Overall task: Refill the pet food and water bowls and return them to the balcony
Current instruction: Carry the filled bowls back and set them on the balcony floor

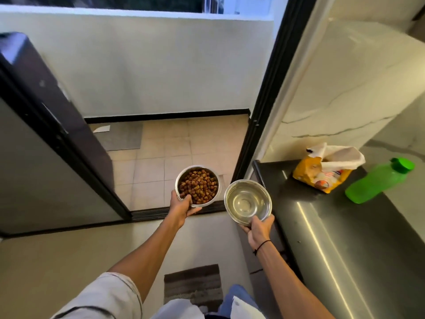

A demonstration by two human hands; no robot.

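Observation:
My left hand [181,209] grips the near rim of a steel food bowl [197,185] filled with brown kibble. My right hand [258,229] holds a second steel bowl [248,201] by its near rim; clear water fills its bottom. Both bowls are held level in front of me, just inside the balcony doorway, above the door's threshold [165,212]. The tiled balcony floor [184,146] lies beyond them.
An open dark-framed door [46,116] stands on the left. A dark counter [333,215] on the right carries a yellow pet food bag [326,171] and a green bottle [379,180]. A grey mat [124,137] lies on the balcony, a striped rug [193,286] near my feet.

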